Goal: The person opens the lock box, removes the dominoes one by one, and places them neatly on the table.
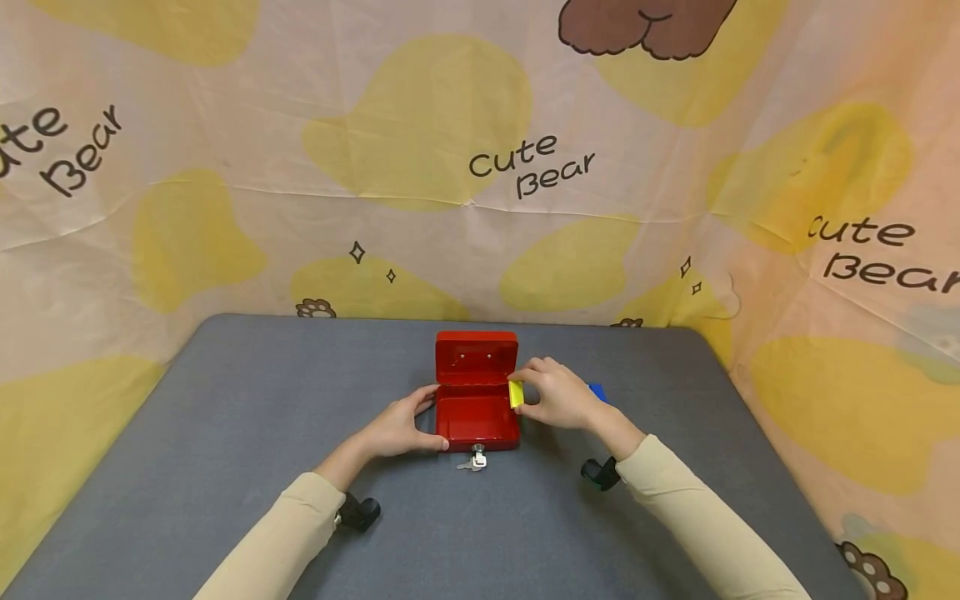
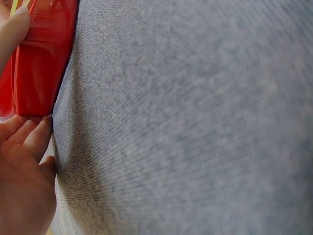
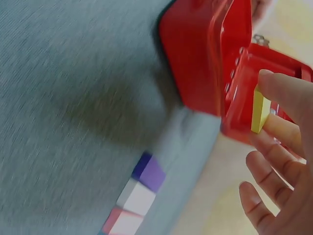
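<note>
On the grey table stands a red metal cash box [image 1: 477,417], its lid [image 1: 477,357] raised at the back. A key [image 1: 472,460] sits in the lock at its front. Holding the box's left side is my left hand [image 1: 396,427], thumb at the front corner and fingers toward the back. In the left wrist view the fingertips [image 2: 41,132] touch the red wall. My right hand [image 1: 558,393] pinches a yellow block [image 3: 260,110] between thumb and fingers, above the box's right edge. The right wrist view shows the other fingers of that hand loosely bent.
Right of the box, partly hidden behind my right hand, is a blue piece [image 1: 597,392]. A row of blocks shows in the right wrist view: a purple block [image 3: 149,172], a white block [image 3: 137,197] and a pinkish block [image 3: 122,221]. A printed cloth [image 1: 420,150] hangs behind the table.
</note>
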Available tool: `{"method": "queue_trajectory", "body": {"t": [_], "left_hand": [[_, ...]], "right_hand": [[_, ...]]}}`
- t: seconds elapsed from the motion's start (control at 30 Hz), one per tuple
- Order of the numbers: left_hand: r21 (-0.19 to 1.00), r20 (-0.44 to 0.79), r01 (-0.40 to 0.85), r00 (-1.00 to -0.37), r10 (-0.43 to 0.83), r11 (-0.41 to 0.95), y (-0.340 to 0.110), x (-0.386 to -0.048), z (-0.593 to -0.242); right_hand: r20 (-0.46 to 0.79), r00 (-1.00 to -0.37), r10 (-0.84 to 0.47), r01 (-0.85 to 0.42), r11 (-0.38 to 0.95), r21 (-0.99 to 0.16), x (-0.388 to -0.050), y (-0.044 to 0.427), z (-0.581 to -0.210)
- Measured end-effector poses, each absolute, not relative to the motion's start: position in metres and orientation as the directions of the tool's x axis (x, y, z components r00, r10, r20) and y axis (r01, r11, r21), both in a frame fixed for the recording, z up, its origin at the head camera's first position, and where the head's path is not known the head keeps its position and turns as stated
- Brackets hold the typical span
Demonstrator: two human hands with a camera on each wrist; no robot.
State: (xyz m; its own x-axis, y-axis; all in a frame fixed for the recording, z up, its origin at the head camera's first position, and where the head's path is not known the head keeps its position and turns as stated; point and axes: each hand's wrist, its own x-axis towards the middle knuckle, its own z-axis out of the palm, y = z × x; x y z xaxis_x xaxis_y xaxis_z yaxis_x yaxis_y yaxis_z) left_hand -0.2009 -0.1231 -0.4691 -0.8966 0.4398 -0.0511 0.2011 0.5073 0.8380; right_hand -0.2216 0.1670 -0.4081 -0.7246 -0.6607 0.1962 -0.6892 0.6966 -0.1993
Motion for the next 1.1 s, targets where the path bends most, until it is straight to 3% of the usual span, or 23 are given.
{"method": "queue_trajectory", "body": {"t": [0.27,0.63,1.1], "left_hand": [[0.839,-0.05,0.201,-0.897,0.44,0.506,-0.124,-0.201,-0.471],[0.835,-0.077,0.178,-0.9,0.43,0.521,-0.123,-0.199,-0.468],[0.835,-0.073,0.185,-0.897,0.436,0.519,-0.123,-0.201,-0.469]], "right_hand": [[0.178,-0.767,-0.617,-0.642,0.737,-0.211,-0.226,0.192,-0.408],[0.218,-0.773,-0.596,-0.634,0.744,-0.212,-0.23,0.224,-0.408],[0.145,-0.85,-0.507,-0.527,0.82,-0.221,-0.238,0.263,-0.419]]}}
